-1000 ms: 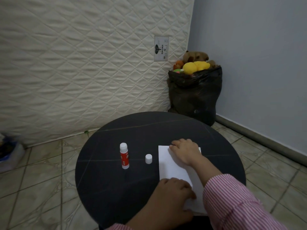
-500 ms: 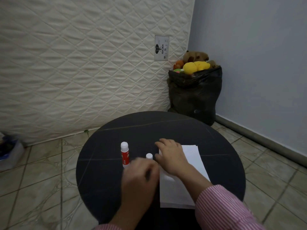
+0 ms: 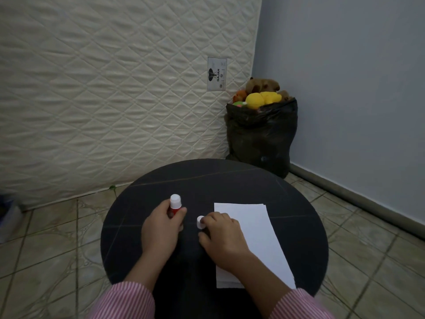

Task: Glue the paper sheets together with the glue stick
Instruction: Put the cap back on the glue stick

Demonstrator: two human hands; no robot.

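A red glue stick [image 3: 175,203] with a white top stands upright on the round black table [image 3: 230,180]. My left hand [image 3: 161,229] is closed around its lower body. Its small white cap [image 3: 200,221] is pinched in the fingertips of my right hand [image 3: 222,238], a little to the right of the stick. White paper sheets [image 3: 255,233] lie stacked flat on the right half of the table, partly under my right wrist.
A quilted mattress [image 3: 115,88] leans against the wall behind the table. A black bag [image 3: 259,137] full of soft toys stands in the corner at the back right. Tiled floor surrounds the table.
Both hands left the paper and moved left. My left hand took hold of the glue stick and my right hand took hold of the cap.
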